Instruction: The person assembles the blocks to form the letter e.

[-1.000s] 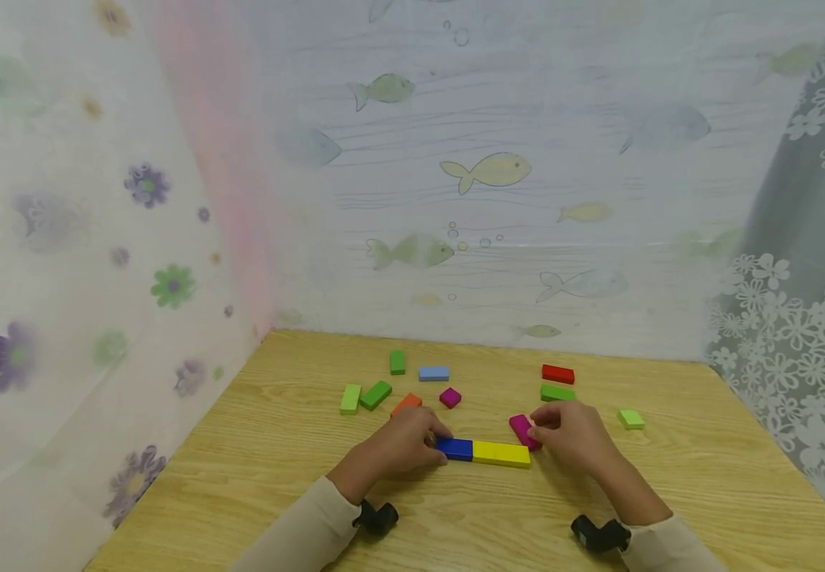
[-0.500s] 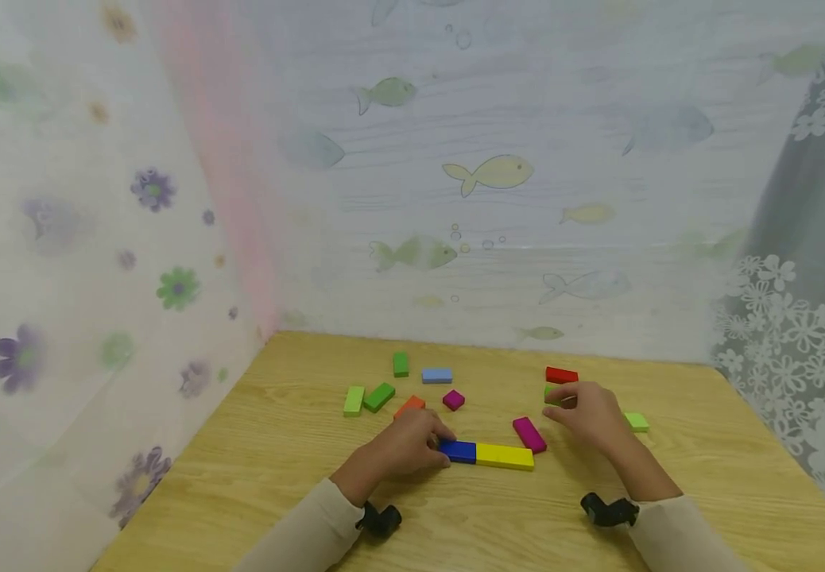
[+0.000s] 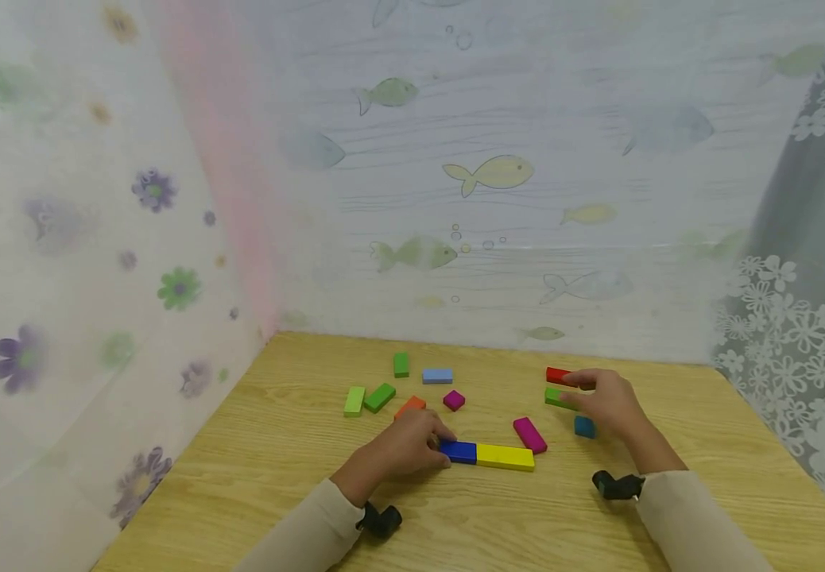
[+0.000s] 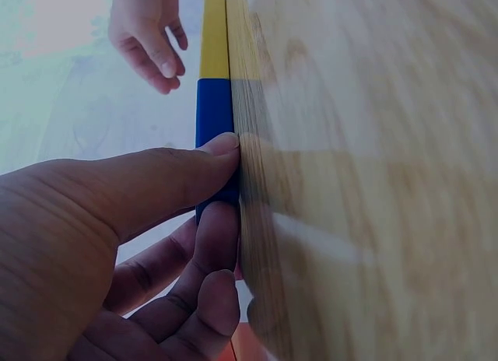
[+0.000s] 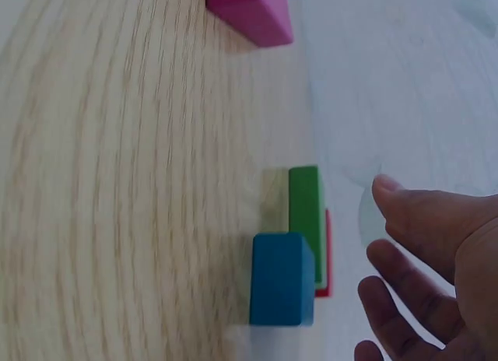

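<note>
My left hand (image 3: 407, 442) pinches the left end of a dark blue block (image 4: 215, 112) between thumb and fingers. A yellow block (image 3: 505, 457) lies end to end with the blue one, forming a straight row on the table. My right hand (image 3: 609, 401) holds nothing; its fingers are spread over a green block (image 3: 559, 397) and a red block (image 3: 559, 376). In the right wrist view those fingers are apart from the blocks. A teal block (image 3: 585, 427) sits just below the right palm. Near the yellow block's right end lies a magenta block (image 3: 530, 435).
Beyond my left hand lie an orange block (image 3: 411, 407), partly covered, a small magenta block (image 3: 454, 400), a light blue block (image 3: 437, 376) and several green ones, including a lime block (image 3: 354, 401). Printed curtains (image 3: 498, 262) close off the wooden table's (image 3: 470, 524) back.
My right hand has let go of the magenta block and moved right and away from me, over the green and red blocks. The teal block has come into sight. My left hand keeps its place.
</note>
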{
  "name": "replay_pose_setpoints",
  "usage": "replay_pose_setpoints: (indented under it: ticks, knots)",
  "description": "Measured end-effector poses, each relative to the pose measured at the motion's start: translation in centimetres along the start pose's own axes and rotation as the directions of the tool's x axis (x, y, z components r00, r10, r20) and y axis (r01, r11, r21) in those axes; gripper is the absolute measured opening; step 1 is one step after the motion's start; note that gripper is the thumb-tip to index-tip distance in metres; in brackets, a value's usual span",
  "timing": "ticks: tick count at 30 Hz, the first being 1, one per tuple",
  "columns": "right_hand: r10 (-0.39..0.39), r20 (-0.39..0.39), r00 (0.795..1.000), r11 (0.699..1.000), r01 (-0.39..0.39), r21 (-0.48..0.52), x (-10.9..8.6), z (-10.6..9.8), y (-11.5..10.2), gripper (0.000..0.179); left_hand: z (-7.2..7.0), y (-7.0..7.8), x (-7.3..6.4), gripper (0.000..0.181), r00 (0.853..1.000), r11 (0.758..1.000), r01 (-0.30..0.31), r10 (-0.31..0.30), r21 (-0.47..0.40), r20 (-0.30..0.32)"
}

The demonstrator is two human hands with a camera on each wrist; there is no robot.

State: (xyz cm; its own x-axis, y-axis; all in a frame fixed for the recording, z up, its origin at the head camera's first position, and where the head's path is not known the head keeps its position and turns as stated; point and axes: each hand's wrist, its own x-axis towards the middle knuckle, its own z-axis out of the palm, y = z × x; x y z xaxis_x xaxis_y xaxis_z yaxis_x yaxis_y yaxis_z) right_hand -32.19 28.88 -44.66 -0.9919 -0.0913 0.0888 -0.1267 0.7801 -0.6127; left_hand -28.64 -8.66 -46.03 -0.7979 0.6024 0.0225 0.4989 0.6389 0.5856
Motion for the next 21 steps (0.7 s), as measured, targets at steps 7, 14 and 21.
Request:
replay_pose_setpoints:
  ticks: [7, 14, 21]
  knots:
    - [0.013, 0.032, 0.999, 0.999, -0.014, 0.031, 0.7, -0.1, 1.5, 0.053, -0.1, 0.1, -0.1, 0.035, 1.000, 1.000, 0.003, -0.003, 0.002, 0.003]
    - [0.018, 0.055, 0.998, 0.999, -0.021, 0.046, 1.1, 0.0, 1.8, 0.052, 0.0, 0.1, -0.1, 0.035, 1.000, 1.000, 0.012, -0.012, 0.000, 0.004]
    - [0.009, 0.078, 0.997, 1.000, -0.010, 0.020, 1.5, 0.3, 2.3, 0.050, 0.0, -0.1, 0.0, 0.035, 1.000, 1.000, 0.003, -0.003, -0.002, 0.001]
